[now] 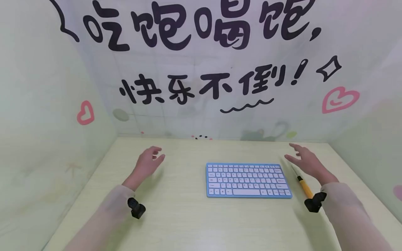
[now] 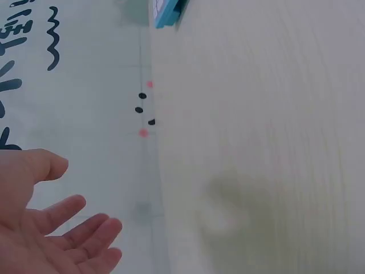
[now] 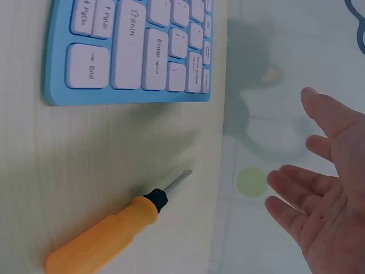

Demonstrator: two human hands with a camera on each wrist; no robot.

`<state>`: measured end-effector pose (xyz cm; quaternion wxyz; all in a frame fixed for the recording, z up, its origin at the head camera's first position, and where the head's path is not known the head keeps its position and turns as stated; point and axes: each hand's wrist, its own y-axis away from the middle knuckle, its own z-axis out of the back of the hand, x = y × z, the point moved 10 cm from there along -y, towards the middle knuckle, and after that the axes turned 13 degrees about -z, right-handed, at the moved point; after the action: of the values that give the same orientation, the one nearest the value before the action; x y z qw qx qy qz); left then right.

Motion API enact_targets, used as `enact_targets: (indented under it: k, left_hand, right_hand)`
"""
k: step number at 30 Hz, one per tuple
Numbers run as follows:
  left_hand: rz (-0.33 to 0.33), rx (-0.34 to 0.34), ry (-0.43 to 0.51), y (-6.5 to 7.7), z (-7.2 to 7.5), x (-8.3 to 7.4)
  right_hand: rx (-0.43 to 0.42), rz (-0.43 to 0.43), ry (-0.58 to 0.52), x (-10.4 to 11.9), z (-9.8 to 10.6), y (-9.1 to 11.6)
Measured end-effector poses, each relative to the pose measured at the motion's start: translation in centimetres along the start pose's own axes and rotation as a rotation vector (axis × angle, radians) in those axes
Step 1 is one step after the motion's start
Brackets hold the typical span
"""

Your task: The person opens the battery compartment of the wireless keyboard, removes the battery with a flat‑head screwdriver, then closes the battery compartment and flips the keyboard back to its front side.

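Observation:
A blue keyboard (image 1: 248, 180) with white keys lies flat on the table, right of the middle in the head view. Beside its right end lies a screwdriver (image 1: 305, 187) with an orange handle and a black collar; its metal tip (image 3: 179, 180) points toward the back wall. My right hand (image 1: 306, 161) hovers above the screwdriver, fingers relaxed and holding nothing. Over the table's left part, my left hand (image 1: 148, 161) is raised with loosely bent fingers and an empty palm. Only a corner of the keyboard (image 2: 166, 14) shows in the left wrist view.
The pale wooden table (image 1: 176, 216) meets a back wall (image 1: 194, 118) covered by a sheet with large black characters and pink hearts. Light side walls (image 1: 37, 157) close in the table on left and right. A small black camera sits on each wrist.

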<state>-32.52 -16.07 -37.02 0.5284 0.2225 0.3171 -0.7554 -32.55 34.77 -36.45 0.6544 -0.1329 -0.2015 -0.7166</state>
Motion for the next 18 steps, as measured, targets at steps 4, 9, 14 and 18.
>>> enact_targets:
  k: [4, 9, 14, 18]
  left_hand:
    - [0.025, -0.009, 0.140, 0.1, -2.5, -0.4]
    - [0.036, -0.013, 0.222, 0.4, -5.0, -0.8]
    - [0.030, -0.007, 0.272, 0.5, -7.0, -1.2]
    - [0.027, 0.006, 0.299, 0.5, -8.4, -1.7]
  right_hand:
    - [-0.015, -0.011, -0.022, -0.5, -0.6, 0.6]
    - [0.000, -0.031, -0.039, -1.1, -1.7, 1.2]
    - [0.013, -0.052, -0.053, -1.7, -2.8, 1.7]
    - [0.037, -0.075, -0.077, -2.2, -3.9, 1.9]
